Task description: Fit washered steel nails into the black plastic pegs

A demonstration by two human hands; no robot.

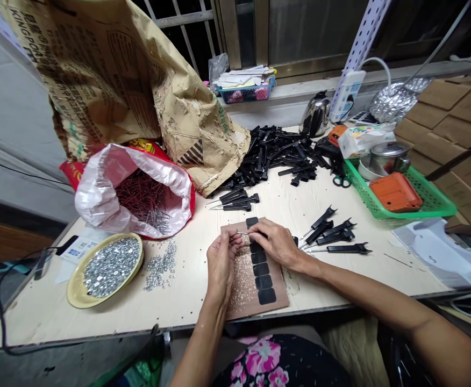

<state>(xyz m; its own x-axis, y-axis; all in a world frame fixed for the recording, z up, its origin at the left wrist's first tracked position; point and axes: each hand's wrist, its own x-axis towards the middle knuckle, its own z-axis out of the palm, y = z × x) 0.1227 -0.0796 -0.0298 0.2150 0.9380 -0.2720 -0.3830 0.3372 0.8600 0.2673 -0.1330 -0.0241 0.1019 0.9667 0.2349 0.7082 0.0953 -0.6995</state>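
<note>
My left hand (224,252) and my right hand (273,241) meet over a brown cardboard sheet (243,285) that carries a row of black pads (262,269). Between them runs a thin metal pin (242,233); the left fingers pinch its left end. The right fingers are closed on a black plastic piece at the pin's other end, mostly hidden under the hand. A yellow dish of small silver nuts (108,266) sits to the left, with loose nuts (161,264) spilled beside it. An open plastic bag of long pins (142,196) lies behind.
A pile of black plastic pieces (278,153) lies at the back centre, and several assembled ones (334,234) lie right of my hands. A green basket (429,207) holds an orange box and pots. A big paper sack (130,75), a kettle (315,114) and cartons (453,118) stand behind.
</note>
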